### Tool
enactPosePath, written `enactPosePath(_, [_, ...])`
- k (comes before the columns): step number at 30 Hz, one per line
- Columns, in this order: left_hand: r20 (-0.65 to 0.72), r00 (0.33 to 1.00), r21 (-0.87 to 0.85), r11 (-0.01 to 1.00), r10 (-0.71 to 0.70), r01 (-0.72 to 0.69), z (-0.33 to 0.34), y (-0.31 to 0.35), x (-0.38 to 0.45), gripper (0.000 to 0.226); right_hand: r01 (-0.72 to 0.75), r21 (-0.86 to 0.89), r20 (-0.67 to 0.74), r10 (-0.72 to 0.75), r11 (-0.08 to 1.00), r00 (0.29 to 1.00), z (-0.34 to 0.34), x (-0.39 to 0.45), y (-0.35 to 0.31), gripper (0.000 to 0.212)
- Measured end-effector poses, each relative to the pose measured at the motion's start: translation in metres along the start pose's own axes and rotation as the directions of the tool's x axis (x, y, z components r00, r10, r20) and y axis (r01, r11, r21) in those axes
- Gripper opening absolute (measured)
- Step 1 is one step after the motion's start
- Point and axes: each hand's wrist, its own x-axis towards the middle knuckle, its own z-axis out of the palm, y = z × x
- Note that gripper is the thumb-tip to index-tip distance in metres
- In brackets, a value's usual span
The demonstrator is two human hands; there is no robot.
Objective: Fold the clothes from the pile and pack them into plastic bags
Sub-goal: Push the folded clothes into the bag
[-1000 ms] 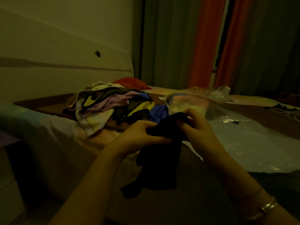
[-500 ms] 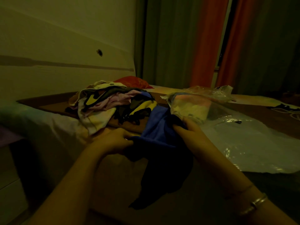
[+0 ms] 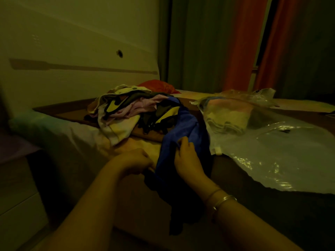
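Two hands: both on soft blue cloth garment (image 3: 183,134), at near bed edge, right of jumbled clothes pile (image 3: 130,113).
Left hand (image 3: 134,161): curled, pinching lower hem.
Right hand (image 3: 186,156): fingers pinching a fold higher up.
Handling: light, limp, likely to sag; best taken at corners.
Destination: clear plastic bag (image 3: 272,151), far right.

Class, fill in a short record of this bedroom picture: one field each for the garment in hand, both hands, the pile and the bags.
garment: blue cloth garment, draped over the bed edge
left hand: grips its dark lower edge
right hand: pinches its blue fabric
pile: mixed unfolded clothes, behind the garment
bags: clear plastic bag holding folded clothes; flat empty-looking plastic bag beside it
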Motion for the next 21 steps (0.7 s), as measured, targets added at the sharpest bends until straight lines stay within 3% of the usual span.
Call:
enactPosePath(3, [-0.043, 0.997, -0.113, 0.992, -0.061, 0.056, 0.008, 0.001, 0.013, 0.026, -0.061, 0.02, -0.046, 0.062, 0.998, 0.997, 0.002, 0.024, 0.001, 0.032])
enactPosePath(6, [-0.066, 0.993, -0.143, 0.985, -0.103, 0.092, 0.015, 0.004, 0.02, 0.011, -0.08, -0.184, 0.011, 0.083, 0.98, 0.996, 0.004, 0.044, 0.004, 0.039])
enactPosePath(10, [-0.013, 0.994, -0.08, 0.991, -0.104, 0.103, 0.022, 0.002, 0.028, 0.04, -0.088, -0.389, 0.143, 0.154, 0.917, 0.978, 0.01, 0.053, 0.005, 0.039])
enactPosePath(12, [0.017, 0.993, -0.087, 0.99, -0.113, 0.114, 0.024, 0.0, 0.031, 0.04, -0.084, -0.404, 0.139, 0.152, 0.911, 0.979, 0.009, 0.052, 0.007, 0.037])
enactPosePath(14, [0.005, 0.992, -0.047, 0.99, -0.13, 0.13, 0.024, -0.003, 0.032, 0.031, -0.073, -0.347, 0.109, 0.117, 0.935, 0.987, 0.008, 0.051, 0.013, 0.038])
enactPosePath(17, [-0.131, 0.987, -0.037, 0.995, -0.093, 0.089, 0.017, -0.011, 0.041, 0.032, -0.014, -0.109, 0.05, 0.02, 0.994, 0.999, 0.004, 0.045, 0.021, 0.041])
enactPosePath(21, [-0.279, 0.96, -0.43, 0.898, -0.028, -0.099, 0.013, 0.003, 0.035, 0.039, 0.074, 0.179, 0.064, -0.087, 0.981, 0.994, -0.009, 0.02, 0.011, 0.034])
